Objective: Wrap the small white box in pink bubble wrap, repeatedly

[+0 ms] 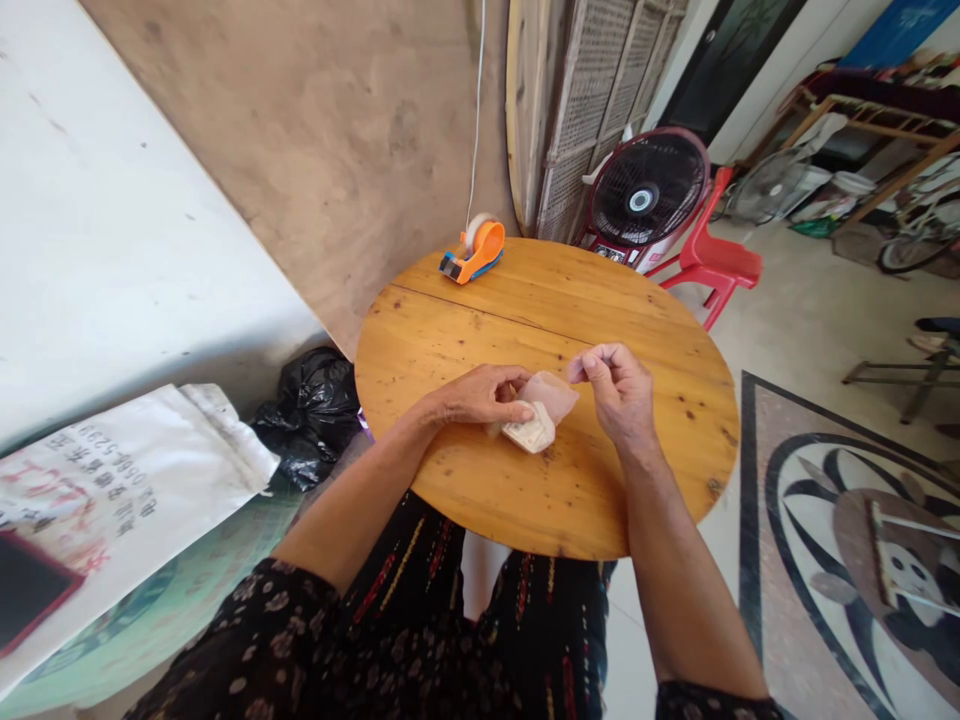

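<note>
Over the middle of the round wooden table (pixel 480 490), my left hand (pixel 487 394) grips a small pale packet (pixel 531 430) between thumb and fingers. A thin translucent wrapper (pixel 553 395) spreads up and right from the packet. My right hand (pixel 613 385) is just right of it, with thumb and forefinger pinched at the wrapper's right corner. An orange and blue tape dispenser (pixel 478 252) with a roll of tape stands near the table's far edge.
A dark fan (pixel 649 190) and a red plastic chair (pixel 716 255) stand beyond the table at the right. Black plastic bags (pixel 315 410) and a white printed sack (pixel 142 480) lie at the left. A wooden board leans behind the table.
</note>
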Motion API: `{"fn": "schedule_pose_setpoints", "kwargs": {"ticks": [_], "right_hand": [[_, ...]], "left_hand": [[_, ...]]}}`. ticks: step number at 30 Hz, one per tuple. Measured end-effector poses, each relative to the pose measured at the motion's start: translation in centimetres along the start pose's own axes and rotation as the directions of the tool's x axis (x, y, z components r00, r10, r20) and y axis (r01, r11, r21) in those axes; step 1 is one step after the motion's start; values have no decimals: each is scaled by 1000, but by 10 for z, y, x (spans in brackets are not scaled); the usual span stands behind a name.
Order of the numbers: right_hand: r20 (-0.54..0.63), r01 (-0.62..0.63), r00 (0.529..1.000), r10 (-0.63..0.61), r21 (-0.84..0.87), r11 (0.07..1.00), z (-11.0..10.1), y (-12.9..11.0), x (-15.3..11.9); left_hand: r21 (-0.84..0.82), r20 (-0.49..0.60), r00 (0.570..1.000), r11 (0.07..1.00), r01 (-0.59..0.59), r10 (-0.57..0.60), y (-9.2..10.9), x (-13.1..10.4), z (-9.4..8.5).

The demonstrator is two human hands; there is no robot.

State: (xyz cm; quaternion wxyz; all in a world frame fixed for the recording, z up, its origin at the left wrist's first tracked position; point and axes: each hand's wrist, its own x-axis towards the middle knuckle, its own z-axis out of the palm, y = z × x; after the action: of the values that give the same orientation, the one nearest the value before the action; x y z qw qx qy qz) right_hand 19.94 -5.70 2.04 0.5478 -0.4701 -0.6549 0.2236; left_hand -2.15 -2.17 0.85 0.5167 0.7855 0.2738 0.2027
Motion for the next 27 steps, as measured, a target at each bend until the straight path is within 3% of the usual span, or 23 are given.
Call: {"fn": "schedule_pose_setpoints", "kwargs": {"ticks": [21, 27], "right_hand": [[-22, 13, 1000, -13, 13, 1000, -1, -2, 3], [-44, 8, 999, -5, 61, 998, -2, -4, 3]], "left_hand": [[33, 33, 999, 999, -14, 13, -3, 1, -1], [-60, 32, 999, 998, -21, 23, -2, -1, 0]]}}
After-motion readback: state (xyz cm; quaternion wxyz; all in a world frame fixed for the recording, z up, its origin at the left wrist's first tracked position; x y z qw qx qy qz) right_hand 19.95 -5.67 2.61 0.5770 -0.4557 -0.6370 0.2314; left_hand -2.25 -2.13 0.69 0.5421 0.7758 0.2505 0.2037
